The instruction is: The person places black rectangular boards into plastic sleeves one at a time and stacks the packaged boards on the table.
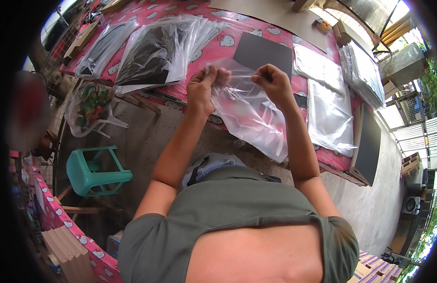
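A clear plastic bag [251, 120] hangs between my hands over the table's near edge. My left hand [203, 89] pinches its upper left edge. At the upper right edge, my right hand [273, 83] has its fingers curled in a pinch on the plastic. Behind the bag lies a flat black board [263, 51], partly covered by the bag and my right hand. To the left sits a stack of black sheets in clear bags [154, 52]. On the right is a pile of flat clear bags [329, 113].
The table has a pink patterned cover [225, 40]. Another wrapped stack [362, 73] stands at the far right, beside a dark panel [368, 144] leaning at the table's end. A green plastic stool [93, 172] and a bag of colourful items [91, 106] are at the left.
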Demonstrator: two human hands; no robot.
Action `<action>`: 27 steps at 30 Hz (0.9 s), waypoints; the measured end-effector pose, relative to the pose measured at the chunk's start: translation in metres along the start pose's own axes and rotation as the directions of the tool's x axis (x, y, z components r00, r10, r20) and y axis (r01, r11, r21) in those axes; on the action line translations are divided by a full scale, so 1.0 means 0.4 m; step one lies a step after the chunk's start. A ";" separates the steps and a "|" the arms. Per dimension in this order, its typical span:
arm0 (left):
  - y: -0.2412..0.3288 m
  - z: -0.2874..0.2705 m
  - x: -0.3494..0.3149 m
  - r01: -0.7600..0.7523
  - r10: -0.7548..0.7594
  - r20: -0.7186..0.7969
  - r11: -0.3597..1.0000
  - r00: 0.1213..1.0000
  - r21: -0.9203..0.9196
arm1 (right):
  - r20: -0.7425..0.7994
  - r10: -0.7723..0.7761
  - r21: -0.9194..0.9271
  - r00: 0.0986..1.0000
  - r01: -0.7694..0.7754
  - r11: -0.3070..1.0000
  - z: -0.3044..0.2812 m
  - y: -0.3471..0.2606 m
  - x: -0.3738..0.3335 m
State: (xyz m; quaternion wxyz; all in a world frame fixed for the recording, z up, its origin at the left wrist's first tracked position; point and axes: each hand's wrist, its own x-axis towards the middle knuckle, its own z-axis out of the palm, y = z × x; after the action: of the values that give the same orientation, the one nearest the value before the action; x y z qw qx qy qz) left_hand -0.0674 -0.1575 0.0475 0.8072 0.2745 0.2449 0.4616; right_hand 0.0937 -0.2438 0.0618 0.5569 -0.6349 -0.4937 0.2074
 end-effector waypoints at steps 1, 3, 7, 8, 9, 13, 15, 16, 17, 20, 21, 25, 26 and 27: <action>0.000 0.002 -0.001 -0.016 0.016 -0.012 1.000 1.000 0.003 | -0.021 -0.037 -0.073 0.999 0.035 0.997 0.003 -0.002 -0.007; -0.007 0.010 -0.008 -0.045 0.045 -0.036 0.999 0.998 0.010 | -0.047 -0.094 -0.271 0.994 0.078 0.959 0.003 -0.011 -0.032; -0.058 0.013 -0.012 -0.146 0.146 -0.022 0.989 0.989 -0.016 | -0.179 -0.208 -0.442 0.962 0.110 0.890 -0.009 -0.025 -0.043; -0.071 0.018 -0.020 -0.095 0.095 0.004 0.994 0.995 -0.050 | -0.230 -0.234 -0.421 0.945 0.120 0.899 -0.015 -0.018 -0.044; -0.083 0.023 -0.031 -0.043 0.046 0.031 0.996 0.998 -0.082 | -0.281 -0.258 -0.401 0.924 0.131 0.907 -0.022 -0.009 -0.043; -0.111 -0.008 -0.059 0.216 -0.324 0.359 0.926 0.875 0.310 | -0.246 -0.063 0.349 0.967 0.150 0.925 -0.065 0.010 -0.028; -0.082 -0.049 -0.038 0.239 -0.537 0.465 0.796 0.704 0.556 | 0.233 0.255 0.634 0.939 -0.345 0.692 -0.087 -0.021 -0.098; -0.052 -0.046 -0.022 0.351 -0.513 0.471 0.851 0.718 0.392 | 0.440 0.310 0.455 0.843 -0.507 0.732 -0.108 -0.015 -0.130; -0.016 -0.025 -0.009 0.445 -0.487 0.471 0.871 0.735 0.208 | 0.595 0.263 0.140 0.759 -0.420 0.897 -0.112 -0.001 -0.159; -0.005 -0.103 0.013 0.051 -0.436 0.605 0.836 0.667 0.546 | 0.368 0.000 0.601 0.930 -0.238 0.763 -0.158 0.035 -0.199; -0.012 -0.142 0.015 0.142 -0.606 0.637 0.768 0.476 0.625 | 0.217 0.224 0.696 0.950 -0.311 0.647 -0.187 0.021 -0.201; 0.016 -0.080 -0.016 -0.008 -0.262 0.724 0.938 0.637 0.347 | 0.324 0.391 0.477 0.862 -0.505 0.719 -0.161 0.090 -0.267; 0.011 -0.078 -0.001 0.077 -0.216 0.684 0.971 0.697 0.228 | 0.538 0.338 0.223 0.772 -0.517 0.826 -0.161 0.145 -0.296; 0.013 -0.089 0.011 0.131 -0.156 0.629 0.988 0.762 0.086 | 0.627 0.291 0.215 0.722 -0.519 0.827 -0.152 0.158 -0.316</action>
State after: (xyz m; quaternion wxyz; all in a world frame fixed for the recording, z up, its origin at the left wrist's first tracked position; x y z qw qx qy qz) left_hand -0.0918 -0.1437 0.0245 0.8700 0.4092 -0.0124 0.2747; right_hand 0.1143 -0.3758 -0.0144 0.4336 -0.5182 -0.4331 0.5966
